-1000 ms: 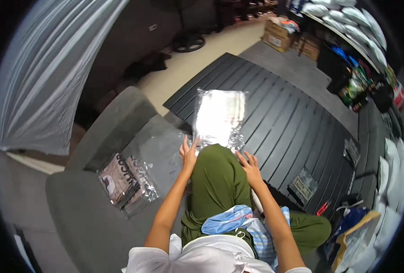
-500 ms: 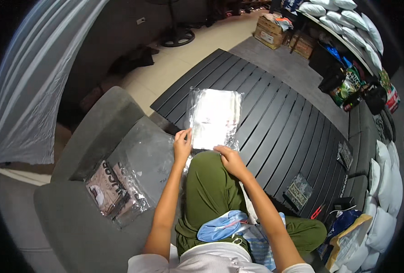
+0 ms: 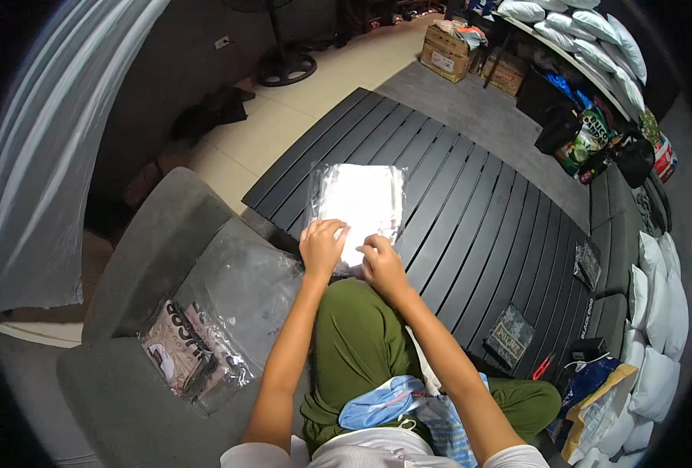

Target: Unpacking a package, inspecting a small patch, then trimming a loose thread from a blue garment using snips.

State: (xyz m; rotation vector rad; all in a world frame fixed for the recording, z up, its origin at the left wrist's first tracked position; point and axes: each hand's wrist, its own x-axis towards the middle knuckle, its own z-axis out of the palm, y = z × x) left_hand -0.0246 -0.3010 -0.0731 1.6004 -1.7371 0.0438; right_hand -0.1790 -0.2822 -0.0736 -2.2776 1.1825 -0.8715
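A clear plastic bag with a flat, folded white item inside [image 3: 361, 195] lies at the near left end of the black slatted table [image 3: 455, 226], just beyond my knee. Glare washes out most of its face. My left hand [image 3: 322, 248] is at the bag's near left side, its fingers bent and closed on the plastic. At the near right part my right hand [image 3: 382, 265] has its fingertips pinched together on the bag's near end. Both hands hide part of that end. To my left, bagged pink-brown garments [image 3: 186, 347] rest on the grey sofa [image 3: 229, 281].
Toward the table's right side are a dark bagged packet [image 3: 509, 335], red-handled scissors or pliers [image 3: 543, 366] and another dark packet [image 3: 586, 265]. A blue patterned cloth [image 3: 377, 402] lies in my lap. White pillows or bags [image 3: 650, 374] are piled at right; cardboard boxes [image 3: 445, 54] stand beyond the table.
Both hands have moved inward over the bag's near end, closer together. The right hand has left the spot by my knee, and its fingers have curled. The whole view has shifted slightly.
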